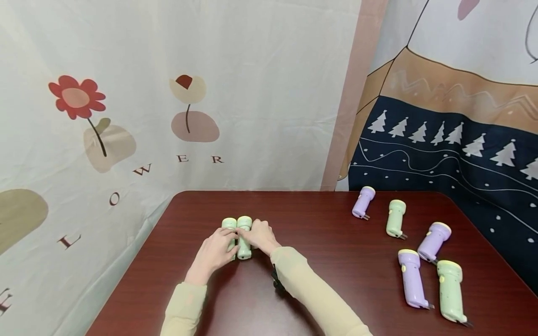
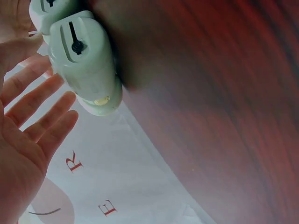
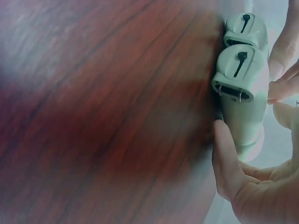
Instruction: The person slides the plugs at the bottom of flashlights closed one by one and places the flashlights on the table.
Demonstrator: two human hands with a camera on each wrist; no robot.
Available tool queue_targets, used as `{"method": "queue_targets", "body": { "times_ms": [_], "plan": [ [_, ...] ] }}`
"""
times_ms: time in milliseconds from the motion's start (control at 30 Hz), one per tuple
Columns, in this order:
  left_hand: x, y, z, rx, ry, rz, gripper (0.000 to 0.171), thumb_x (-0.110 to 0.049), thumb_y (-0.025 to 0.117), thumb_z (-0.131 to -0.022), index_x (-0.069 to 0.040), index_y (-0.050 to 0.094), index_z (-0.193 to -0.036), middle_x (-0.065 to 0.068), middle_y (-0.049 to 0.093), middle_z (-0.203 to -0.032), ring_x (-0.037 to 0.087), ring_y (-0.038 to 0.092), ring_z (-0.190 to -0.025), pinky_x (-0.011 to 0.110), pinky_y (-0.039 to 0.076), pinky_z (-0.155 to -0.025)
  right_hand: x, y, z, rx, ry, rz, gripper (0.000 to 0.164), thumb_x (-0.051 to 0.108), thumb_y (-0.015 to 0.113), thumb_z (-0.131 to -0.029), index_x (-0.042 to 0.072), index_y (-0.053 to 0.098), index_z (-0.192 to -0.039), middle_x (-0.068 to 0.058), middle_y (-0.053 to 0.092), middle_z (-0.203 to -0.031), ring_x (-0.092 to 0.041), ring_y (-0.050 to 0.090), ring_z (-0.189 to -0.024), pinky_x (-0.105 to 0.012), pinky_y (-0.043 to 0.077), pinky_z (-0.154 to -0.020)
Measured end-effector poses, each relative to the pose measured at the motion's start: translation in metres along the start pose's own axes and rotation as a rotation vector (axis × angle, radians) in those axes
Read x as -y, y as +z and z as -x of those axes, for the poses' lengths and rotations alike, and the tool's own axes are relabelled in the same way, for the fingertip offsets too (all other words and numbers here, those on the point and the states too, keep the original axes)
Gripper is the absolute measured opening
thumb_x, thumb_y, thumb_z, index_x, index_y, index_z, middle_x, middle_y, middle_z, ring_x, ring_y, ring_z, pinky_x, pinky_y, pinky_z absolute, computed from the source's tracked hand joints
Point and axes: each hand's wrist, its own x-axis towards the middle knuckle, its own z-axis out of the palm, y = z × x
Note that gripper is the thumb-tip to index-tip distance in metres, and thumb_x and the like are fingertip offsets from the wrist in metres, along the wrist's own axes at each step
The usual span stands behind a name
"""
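Two pale green flashlights lie side by side on the table, the left flashlight and the right flashlight. My left hand is over the left one and hides much of its body; in the left wrist view its fairly straight fingers touch that flashlight's side. With its thumb above and fingers along the outer side, my right hand holds the right flashlight. Both bases face the wrist cameras, each showing a black slot. Folded plug prongs show in the base of the right flashlight.
Several more flashlights lie at the table's right side, prongs out: purple ones, such as this purple flashlight, and green ones, such as this green flashlight. Behind the dark red table hangs a printed curtain.
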Motion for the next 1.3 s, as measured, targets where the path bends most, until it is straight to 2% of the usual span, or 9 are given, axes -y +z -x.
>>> {"method": "queue_targets", "body": {
  "times_ms": [133, 367, 533, 733, 933, 1067, 1167, 1300],
  "plan": [
    [-0.004, 0.001, -0.003, 0.002, 0.032, 0.007, 0.024, -0.017, 0.076, -0.075, -0.007, 0.071, -0.096, 0.008, 0.070, -0.108, 0.026, 0.063, -0.105, 0.041, 0.055, -0.076, -0.007, -0.009, 0.000, 0.011, 0.005, 0.018, 0.049, 0.051, 0.062, -0.085, 0.002, 0.060, -0.093, -0.012, 0.062, -0.081, -0.026, 0.062, -0.068, -0.032, 0.048, -0.058],
    [-0.009, 0.002, -0.005, 0.058, 0.070, 0.010, 0.026, -0.019, 0.076, -0.076, -0.008, 0.071, -0.099, 0.007, 0.069, -0.112, 0.026, 0.061, -0.110, 0.040, 0.054, -0.083, -0.025, -0.034, -0.005, -0.051, 0.001, 0.071, 0.051, 0.048, 0.058, -0.088, 0.001, 0.061, -0.106, -0.017, 0.067, -0.097, -0.035, 0.066, -0.086, -0.043, 0.053, -0.072],
    [-0.010, 0.002, -0.003, 0.078, 0.054, 0.006, 0.023, -0.019, 0.075, -0.076, -0.010, 0.072, -0.098, 0.005, 0.069, -0.114, 0.024, 0.063, -0.109, 0.040, 0.055, -0.080, -0.039, -0.062, -0.004, -0.098, 0.008, 0.120, 0.052, 0.049, 0.057, -0.089, 0.003, 0.060, -0.115, -0.017, 0.068, -0.104, -0.034, 0.067, -0.090, -0.043, 0.053, -0.075],
    [-0.010, 0.003, -0.001, 0.085, 0.034, 0.002, 0.023, -0.019, 0.074, -0.078, -0.011, 0.072, -0.099, 0.005, 0.069, -0.115, 0.022, 0.066, -0.104, 0.040, 0.055, -0.074, -0.059, -0.107, 0.005, -0.134, 0.018, 0.198, 0.050, 0.046, 0.058, -0.089, 0.004, 0.060, -0.116, -0.015, 0.068, -0.107, -0.031, 0.067, -0.089, -0.043, 0.053, -0.075],
    [-0.012, 0.004, -0.002, 0.114, 0.019, 0.009, 0.024, -0.019, 0.073, -0.079, -0.011, 0.071, -0.101, 0.007, 0.068, -0.117, 0.023, 0.067, -0.103, 0.040, 0.055, -0.073, -0.080, -0.159, 0.029, -0.144, -0.030, 0.348, 0.050, 0.042, 0.062, -0.087, 0.000, 0.059, -0.114, -0.019, 0.066, -0.110, -0.035, 0.065, -0.094, -0.048, 0.053, -0.076],
    [-0.013, 0.003, -0.004, 0.112, 0.024, 0.023, 0.024, -0.019, 0.073, -0.079, -0.011, 0.071, -0.101, 0.007, 0.068, -0.117, 0.024, 0.067, -0.101, 0.041, 0.055, -0.073, -0.095, -0.192, 0.055, -0.104, -0.029, 0.456, 0.053, 0.040, 0.063, -0.086, -0.002, 0.058, -0.117, -0.023, 0.065, -0.111, -0.035, 0.065, -0.091, -0.053, 0.053, -0.070],
    [-0.014, 0.003, -0.006, 0.107, 0.029, 0.032, 0.024, -0.018, 0.074, -0.078, -0.010, 0.071, -0.101, 0.007, 0.068, -0.117, 0.024, 0.068, -0.100, 0.042, 0.055, -0.072, -0.109, -0.212, 0.074, -0.080, -0.013, 0.516, 0.055, 0.038, 0.065, -0.085, -0.005, 0.056, -0.119, -0.026, 0.063, -0.112, -0.037, 0.064, -0.089, -0.053, 0.052, -0.067],
    [-0.014, 0.004, -0.007, 0.105, 0.029, 0.030, 0.024, -0.018, 0.074, -0.078, -0.010, 0.071, -0.101, 0.006, 0.068, -0.117, 0.024, 0.068, -0.100, 0.042, 0.055, -0.072, -0.129, -0.229, 0.095, -0.074, 0.015, 0.582, 0.059, 0.036, 0.068, -0.082, -0.008, 0.056, -0.119, -0.031, 0.060, -0.112, -0.040, 0.062, -0.091, -0.053, 0.052, -0.065]
  ]
}}
